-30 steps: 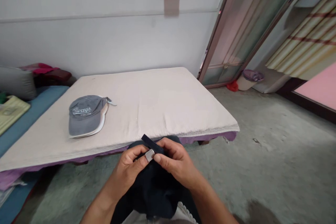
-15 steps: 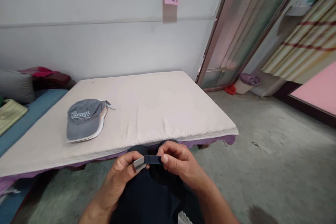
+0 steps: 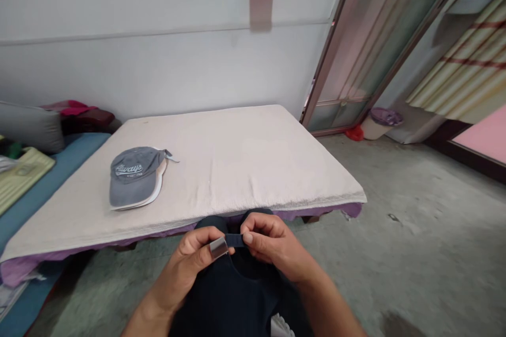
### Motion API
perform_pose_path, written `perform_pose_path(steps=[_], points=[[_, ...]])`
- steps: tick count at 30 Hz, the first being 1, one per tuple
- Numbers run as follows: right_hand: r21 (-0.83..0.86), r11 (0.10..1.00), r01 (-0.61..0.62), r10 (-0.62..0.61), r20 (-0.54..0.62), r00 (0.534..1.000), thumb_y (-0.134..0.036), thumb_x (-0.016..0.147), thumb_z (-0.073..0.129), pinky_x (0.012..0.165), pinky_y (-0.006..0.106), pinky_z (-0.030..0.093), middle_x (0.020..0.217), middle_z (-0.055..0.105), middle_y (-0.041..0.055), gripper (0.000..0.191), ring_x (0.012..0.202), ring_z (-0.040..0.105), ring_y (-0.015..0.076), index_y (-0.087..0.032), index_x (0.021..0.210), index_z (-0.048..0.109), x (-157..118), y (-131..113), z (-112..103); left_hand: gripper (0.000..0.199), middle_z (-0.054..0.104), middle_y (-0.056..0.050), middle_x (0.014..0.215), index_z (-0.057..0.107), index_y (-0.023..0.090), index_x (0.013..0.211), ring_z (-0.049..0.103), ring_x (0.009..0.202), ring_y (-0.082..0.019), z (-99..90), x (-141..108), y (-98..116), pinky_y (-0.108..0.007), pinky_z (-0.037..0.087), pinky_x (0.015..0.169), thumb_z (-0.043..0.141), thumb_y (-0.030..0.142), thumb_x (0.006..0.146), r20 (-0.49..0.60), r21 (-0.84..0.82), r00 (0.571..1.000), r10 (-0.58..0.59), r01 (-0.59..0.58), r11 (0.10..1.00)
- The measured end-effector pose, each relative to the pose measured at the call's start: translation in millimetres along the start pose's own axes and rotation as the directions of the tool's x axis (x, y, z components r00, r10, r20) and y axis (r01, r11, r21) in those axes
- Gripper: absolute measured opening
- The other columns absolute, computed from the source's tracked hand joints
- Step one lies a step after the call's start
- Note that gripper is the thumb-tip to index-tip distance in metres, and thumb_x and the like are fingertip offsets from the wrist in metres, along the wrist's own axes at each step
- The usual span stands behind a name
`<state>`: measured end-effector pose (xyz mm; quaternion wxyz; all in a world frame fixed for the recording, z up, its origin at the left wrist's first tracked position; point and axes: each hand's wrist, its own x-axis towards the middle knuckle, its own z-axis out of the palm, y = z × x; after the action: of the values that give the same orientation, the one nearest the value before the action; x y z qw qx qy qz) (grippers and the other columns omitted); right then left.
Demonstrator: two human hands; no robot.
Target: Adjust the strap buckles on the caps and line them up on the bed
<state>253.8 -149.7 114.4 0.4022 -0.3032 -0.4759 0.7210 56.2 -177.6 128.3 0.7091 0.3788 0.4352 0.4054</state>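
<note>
A dark navy cap (image 3: 221,295) rests at my lap with its arched back opening toward the bed. My left hand (image 3: 185,260) pinches the silvery metal buckle (image 3: 218,248), its thumb below and index finger above. The short navy strap (image 3: 235,240) runs from the buckle to my right hand (image 3: 274,247), whose thumb and index finger are closed on the strap's other end. Whether the strap passes through the buckle is hard to see. To the left on the bed lies a grey cap (image 3: 136,176) with white "Always" lettering, its back strap end sticking out.
A bed with a pale cover (image 3: 237,158) stands before me against the white wall (image 3: 158,73). At left are a grey cushion (image 3: 31,126) and a blue mat (image 3: 85,145). A lined bin (image 3: 377,125) sits by the sliding door (image 3: 371,37). Grey floor (image 3: 415,237) spreads right.
My view has turned slightly left, so the scene sits further right. My left hand with the buckle has come a little closer to my right hand, and less strap shows between them.
</note>
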Motion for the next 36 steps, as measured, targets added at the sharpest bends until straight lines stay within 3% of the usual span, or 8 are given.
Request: perform_pose_path(steps=[4, 10, 19, 30, 36], points=[[-0.058, 0.998, -0.009, 0.011, 0.036, 0.999, -0.039, 0.082, 0.066, 0.040, 0.018, 0.022, 0.058, 0.051, -0.0036, 0.025, 0.045, 0.034, 0.0042, -0.016, 0.076, 0.059, 0, -1, 0, 0.028, 0.050, 0.003, 0.056, 0.068, 0.018, 0.082, 0.036, 0.049, -0.007, 0.8, -1, 5, -0.018, 0.027, 0.047, 0.070, 0.044, 0.074, 0.061, 0.005, 0.998, -0.015, 0.015, 1.000], [-0.101, 0.992, 0.070, -0.063, 0.077, 0.995, -0.039, 0.081, 0.067, 0.040, 0.018, 0.023, 0.058, 0.051, -0.0033, 0.025, 0.046, 0.036, 0.0047, -0.015, 0.075, 0.061, 0, -11, 4, 0.036, 0.050, 0.002, 0.060, 0.068, 0.019, 0.090, 0.036, 0.052, -0.007, -3.0, 1, 0, -0.018, 0.028, 0.048, 0.071, 0.049, 0.071, 0.112, -0.001, 0.994, -0.008, 0.008, 1.000], [0.195, 0.980, -0.031, 0.011, 0.102, 0.995, -0.032, 0.080, 0.070, 0.038, 0.016, 0.018, 0.053, 0.047, -0.0067, 0.020, 0.042, 0.029, 0.0029, -0.016, 0.076, 0.060, 2, -4, 6, 0.035, 0.057, 0.000, 0.068, 0.068, 0.018, 0.091, 0.042, 0.057, -0.009, -5.0, 1, -4, -0.020, 0.032, 0.055, 0.072, 0.047, 0.072, 0.143, -0.055, 0.990, -0.013, 0.021, 0.998], [0.103, 0.991, -0.086, 0.080, 0.060, 0.995, -0.038, 0.078, 0.071, 0.038, 0.015, 0.020, 0.051, 0.047, -0.0068, 0.028, 0.041, 0.031, 0.0023, -0.015, 0.072, 0.058, 3, -4, 8, 0.033, 0.051, 0.002, 0.062, 0.070, 0.019, 0.085, 0.036, 0.052, -0.006, 0.7, 2, 2, -0.017, 0.029, 0.048, 0.073, 0.047, 0.069, 0.122, -0.020, 0.992, -0.030, 0.033, 0.999], [0.130, 0.988, -0.089, 0.085, 0.036, 0.996, -0.040, 0.073, 0.075, 0.037, 0.014, 0.024, 0.051, 0.051, -0.0058, 0.031, 0.040, 0.036, 0.0023, -0.014, 0.073, 0.058, 1, -6, 2, 0.035, 0.053, 0.002, 0.060, 0.068, 0.019, 0.087, 0.037, 0.051, -0.007, 1.2, 7, -2, -0.017, 0.030, 0.049, 0.074, 0.048, 0.068, 0.068, -0.037, 0.990, -0.121, 0.124, 0.992]])
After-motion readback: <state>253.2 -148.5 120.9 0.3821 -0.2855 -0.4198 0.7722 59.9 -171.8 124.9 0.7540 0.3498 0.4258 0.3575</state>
